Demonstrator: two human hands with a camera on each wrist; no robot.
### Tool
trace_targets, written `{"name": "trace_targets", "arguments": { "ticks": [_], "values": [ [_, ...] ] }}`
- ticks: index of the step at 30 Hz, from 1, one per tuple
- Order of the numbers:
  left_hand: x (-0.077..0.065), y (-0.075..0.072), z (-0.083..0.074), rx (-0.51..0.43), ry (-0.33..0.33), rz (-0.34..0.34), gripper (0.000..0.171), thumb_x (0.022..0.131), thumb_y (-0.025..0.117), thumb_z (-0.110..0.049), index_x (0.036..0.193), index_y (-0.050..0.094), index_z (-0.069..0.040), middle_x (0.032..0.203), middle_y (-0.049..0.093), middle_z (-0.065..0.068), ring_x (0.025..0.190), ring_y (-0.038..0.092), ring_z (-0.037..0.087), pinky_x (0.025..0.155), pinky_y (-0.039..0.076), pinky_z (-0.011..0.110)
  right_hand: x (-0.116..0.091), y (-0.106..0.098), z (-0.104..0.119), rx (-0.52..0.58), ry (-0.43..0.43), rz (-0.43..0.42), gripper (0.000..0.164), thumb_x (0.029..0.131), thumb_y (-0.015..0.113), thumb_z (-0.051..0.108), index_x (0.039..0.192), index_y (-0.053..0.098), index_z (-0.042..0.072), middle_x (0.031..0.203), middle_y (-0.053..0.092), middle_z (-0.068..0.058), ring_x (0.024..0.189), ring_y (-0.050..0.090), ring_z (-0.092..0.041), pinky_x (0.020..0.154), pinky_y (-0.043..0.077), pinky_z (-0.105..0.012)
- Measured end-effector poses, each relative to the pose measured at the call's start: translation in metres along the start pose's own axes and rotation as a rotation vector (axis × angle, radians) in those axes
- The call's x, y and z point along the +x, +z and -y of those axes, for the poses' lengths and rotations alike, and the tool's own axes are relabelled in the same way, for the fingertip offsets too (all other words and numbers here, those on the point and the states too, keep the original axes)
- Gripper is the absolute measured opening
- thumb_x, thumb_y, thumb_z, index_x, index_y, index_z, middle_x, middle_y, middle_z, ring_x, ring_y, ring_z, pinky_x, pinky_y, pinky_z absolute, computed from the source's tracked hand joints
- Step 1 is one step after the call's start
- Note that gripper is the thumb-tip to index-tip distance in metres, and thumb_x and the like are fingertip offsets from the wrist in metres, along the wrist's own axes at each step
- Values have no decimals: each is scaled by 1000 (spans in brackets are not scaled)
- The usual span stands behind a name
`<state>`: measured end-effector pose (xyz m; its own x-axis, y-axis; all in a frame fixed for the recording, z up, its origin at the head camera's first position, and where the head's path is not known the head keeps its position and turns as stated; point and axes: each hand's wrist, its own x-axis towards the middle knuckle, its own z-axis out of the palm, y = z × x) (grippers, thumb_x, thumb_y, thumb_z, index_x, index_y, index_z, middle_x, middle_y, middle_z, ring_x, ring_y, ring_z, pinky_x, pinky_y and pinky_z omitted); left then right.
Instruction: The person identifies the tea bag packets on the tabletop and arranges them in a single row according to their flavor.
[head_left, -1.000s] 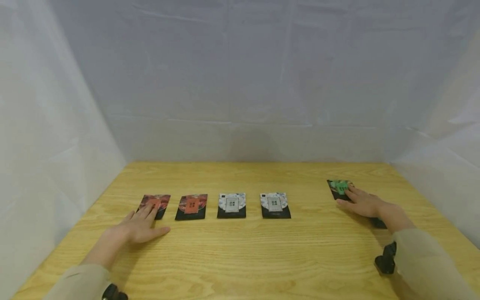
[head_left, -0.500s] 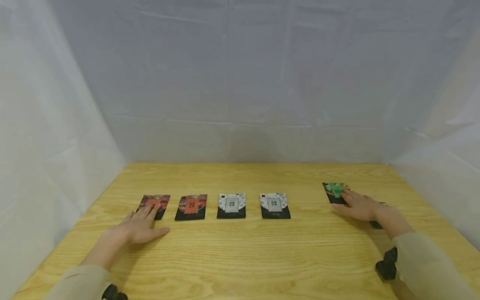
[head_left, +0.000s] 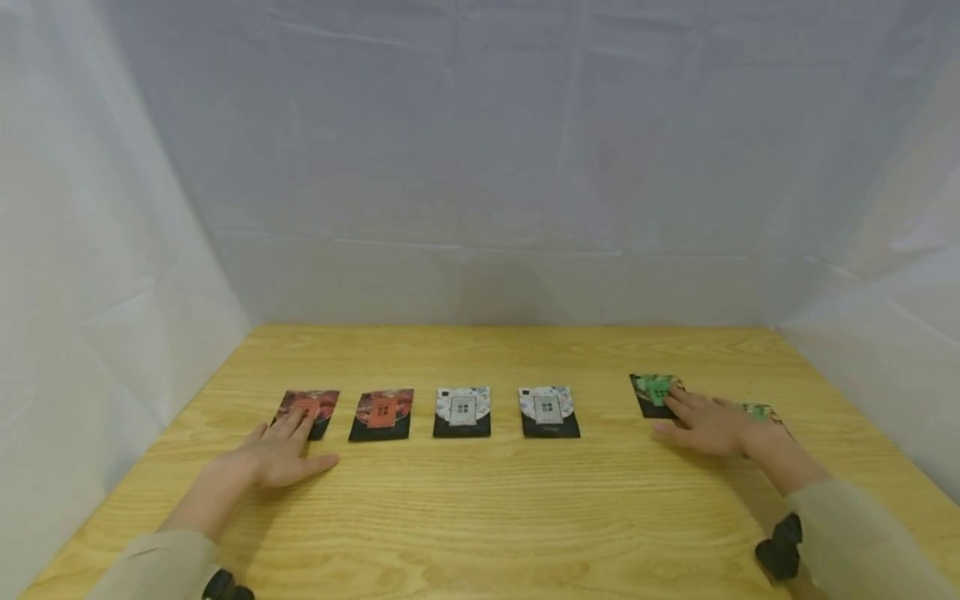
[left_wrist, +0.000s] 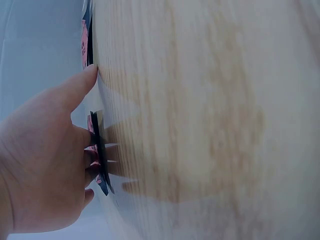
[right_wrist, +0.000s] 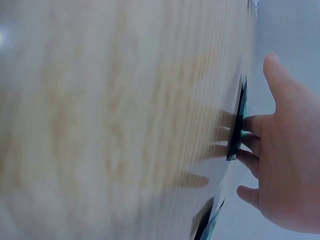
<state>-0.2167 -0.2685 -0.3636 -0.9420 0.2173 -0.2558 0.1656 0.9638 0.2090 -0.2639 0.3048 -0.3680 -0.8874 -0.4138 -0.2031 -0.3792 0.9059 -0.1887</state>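
Note:
Several flat packets lie in a row on the wooden table. My left hand [head_left: 272,454] rests with straight fingers on the leftmost red-and-black packet [head_left: 324,405], its thumb spread to the right. In the left wrist view, the fingertips of the left hand [left_wrist: 47,150] touch that packet [left_wrist: 101,160]. On the far right, my right hand [head_left: 708,425] lays its straight fingers on a green-and-black packet [head_left: 651,392]. The right wrist view shows the right hand [right_wrist: 290,155] with fingertips on this packet [right_wrist: 238,125]. A second green packet [head_left: 763,412] lies partly hidden behind the right hand and wrist.
Between the hands lie another red-and-black packet [head_left: 381,414] and two white-and-black packets, a left one [head_left: 462,412] and a right one [head_left: 548,412]. White sheeting [head_left: 480,167] encloses the wooden table [head_left: 480,517] at the back and both sides.
My right hand has slid the green packet left and slightly nearer across the table. More of the second green packet now shows behind the hand. The left hand has stayed in place.

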Motion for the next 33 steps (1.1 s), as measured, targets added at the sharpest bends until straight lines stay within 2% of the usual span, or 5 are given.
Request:
{"name": "trace_targets", "arguments": {
  "ticks": [14,21,33],
  "values": [
    [2,2,2,3,0,1,97,89,43,-61,142,12,14,143,8,40,130,11,55,102,8,66,-5,5,23,-24,-33,-11,85,92,37,61,141,31,-8,148,16,-29,134,16,-46,103,9,-65],
    [1,2,1,-2,5,-12,96,89,44,-60,142,12,14,143,8,40,129,11,55,102,7,67,-5,8,36,-68,-57,-9,84,92,37,61,141,32,-6,148,20,-27,133,21,-45,102,12,-65],
    [3,1,2,-12,2,10,97,89,43,-61,142,11,14,143,7,40,130,9,55,102,6,67,0,7,51,-93,-69,74,86,90,31,67,145,28,2,151,17,-22,136,18,-41,104,11,-65]
  ]
}}
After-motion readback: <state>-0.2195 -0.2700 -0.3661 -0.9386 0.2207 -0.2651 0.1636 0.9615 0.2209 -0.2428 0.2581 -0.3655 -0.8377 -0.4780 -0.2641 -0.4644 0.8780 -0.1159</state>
